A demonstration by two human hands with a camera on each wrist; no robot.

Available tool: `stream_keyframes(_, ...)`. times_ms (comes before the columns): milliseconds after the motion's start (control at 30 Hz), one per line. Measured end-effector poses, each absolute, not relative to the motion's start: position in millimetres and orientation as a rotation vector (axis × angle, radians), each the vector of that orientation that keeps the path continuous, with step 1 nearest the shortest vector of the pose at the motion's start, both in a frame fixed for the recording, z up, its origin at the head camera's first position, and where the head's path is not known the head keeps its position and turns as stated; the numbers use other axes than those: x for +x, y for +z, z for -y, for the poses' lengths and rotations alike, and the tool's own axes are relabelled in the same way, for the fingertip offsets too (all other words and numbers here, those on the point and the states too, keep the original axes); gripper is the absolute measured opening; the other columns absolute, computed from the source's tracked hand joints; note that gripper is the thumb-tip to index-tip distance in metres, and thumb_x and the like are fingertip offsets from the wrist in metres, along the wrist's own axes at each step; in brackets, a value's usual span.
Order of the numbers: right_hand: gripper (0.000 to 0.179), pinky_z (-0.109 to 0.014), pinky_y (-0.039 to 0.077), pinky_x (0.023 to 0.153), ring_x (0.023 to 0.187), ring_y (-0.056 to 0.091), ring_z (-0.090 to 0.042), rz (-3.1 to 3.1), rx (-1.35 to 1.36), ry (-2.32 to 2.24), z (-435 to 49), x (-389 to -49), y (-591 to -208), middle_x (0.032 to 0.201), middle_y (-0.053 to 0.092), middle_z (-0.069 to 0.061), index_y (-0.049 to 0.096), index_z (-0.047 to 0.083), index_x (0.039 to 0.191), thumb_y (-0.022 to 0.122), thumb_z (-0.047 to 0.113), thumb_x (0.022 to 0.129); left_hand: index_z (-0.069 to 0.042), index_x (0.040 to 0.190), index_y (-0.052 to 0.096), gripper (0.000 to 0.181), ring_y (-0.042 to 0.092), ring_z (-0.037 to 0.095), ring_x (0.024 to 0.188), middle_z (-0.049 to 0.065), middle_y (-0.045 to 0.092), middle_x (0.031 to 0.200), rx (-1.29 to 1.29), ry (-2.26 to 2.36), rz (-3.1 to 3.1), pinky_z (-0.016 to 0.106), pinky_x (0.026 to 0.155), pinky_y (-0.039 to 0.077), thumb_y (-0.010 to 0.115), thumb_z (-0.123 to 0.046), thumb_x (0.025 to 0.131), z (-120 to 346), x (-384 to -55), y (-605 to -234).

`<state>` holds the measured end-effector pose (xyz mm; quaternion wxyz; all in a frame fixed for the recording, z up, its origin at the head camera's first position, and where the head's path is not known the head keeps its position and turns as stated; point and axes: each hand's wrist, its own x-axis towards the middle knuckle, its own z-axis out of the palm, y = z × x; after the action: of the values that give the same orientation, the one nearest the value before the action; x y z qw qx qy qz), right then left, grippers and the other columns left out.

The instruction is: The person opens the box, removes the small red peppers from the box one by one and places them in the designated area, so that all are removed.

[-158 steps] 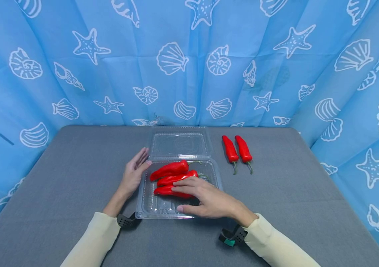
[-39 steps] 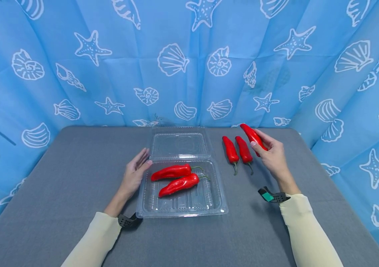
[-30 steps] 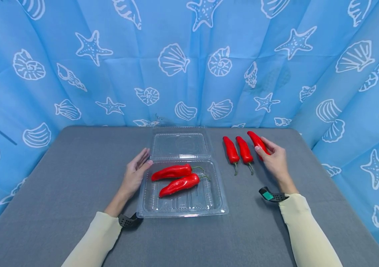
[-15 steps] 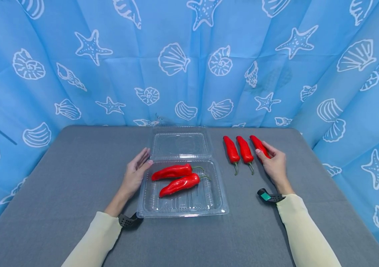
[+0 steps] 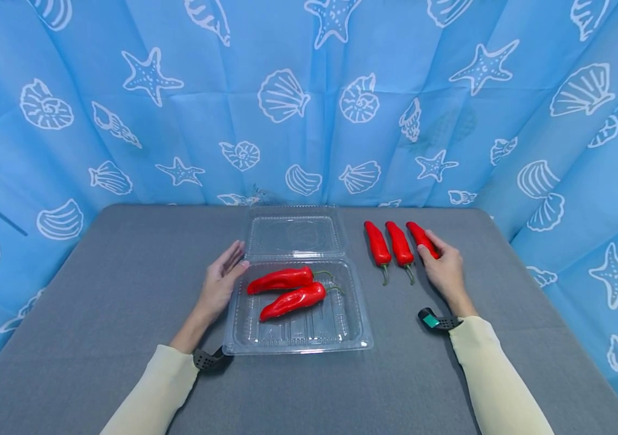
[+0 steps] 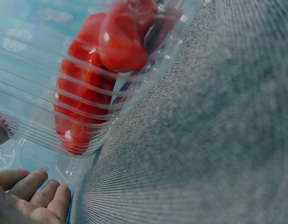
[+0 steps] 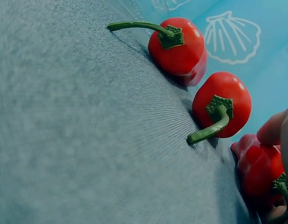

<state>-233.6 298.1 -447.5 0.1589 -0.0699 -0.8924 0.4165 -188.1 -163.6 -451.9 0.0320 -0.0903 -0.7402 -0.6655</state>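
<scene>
My right hand (image 5: 446,272) pinches a red pepper (image 5: 418,234) that lies on the grey table at the right, its stem end mostly covered in the head view. In the right wrist view that pepper (image 7: 256,170) shows its green stem beneath my fingers. Left of it, two more red peppers (image 5: 377,244) (image 7: 222,100) lie side by side, stems toward me. A clear plastic clamshell box (image 5: 298,345) stands with its lid folded back, holding two red peppers (image 5: 291,302). At its left side my left hand (image 5: 217,284) rests with fingers extended, thumb by the rim.
The clear lid (image 5: 295,235) lies flat behind the box, close to the table's back edge. A blue curtain (image 5: 309,109) with white shells and starfish hangs behind the grey tabletop (image 5: 124,272). Each wrist wears a black strap (image 5: 439,320).
One of the three peppers in the box has been carried right by my right hand and lowered onto the table beside the other two. My left hand stays in place.
</scene>
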Motion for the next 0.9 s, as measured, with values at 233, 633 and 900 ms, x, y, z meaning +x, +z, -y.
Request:
stream_keyframes(233,0.049,-0.054,0.033,0.117,0.141,0.043,-0.040,2.549,-0.146,1.158,-297,-235,-450,0.150,0.050,-0.019,0.053,0.002,0.147,0.063,0.019,0.101,0.003,0.158,0.026,0.064,0.029,0.031,0.150,0.019,0.033,0.161,-0.283,-2.050,2.278,0.042,0.121,0.025,0.057,-0.013,0.104,164,-188,-452)
stream_keyframes(633,0.053,-0.054,0.032,0.118,0.142,0.041,-0.038,2.546,-0.143,1.169,-296,-234,-448,0.152,0.048,-0.017,0.052,0.003,0.148,0.064,0.026,0.101,0.003,0.158,0.026,0.064,0.030,0.032,0.150,0.018,0.034,0.161,-0.289,-2.023,2.293,0.044,0.121,0.025,0.056,-0.014,0.104,164,-188,-453)
stream_keyframes(900,0.055,-0.053,0.034,0.117,0.143,0.041,-0.037,2.547,-0.176,1.199,-294,-231,-439,0.154,0.046,-0.016,0.050,0.005,0.150,0.062,0.030,0.102,0.002,0.158,0.027,0.064,0.029,0.032,0.150,0.018,0.034,0.162,-0.276,-2.038,2.298,0.045,0.121,0.026,0.056,-0.015,0.104,165,-188,-453)
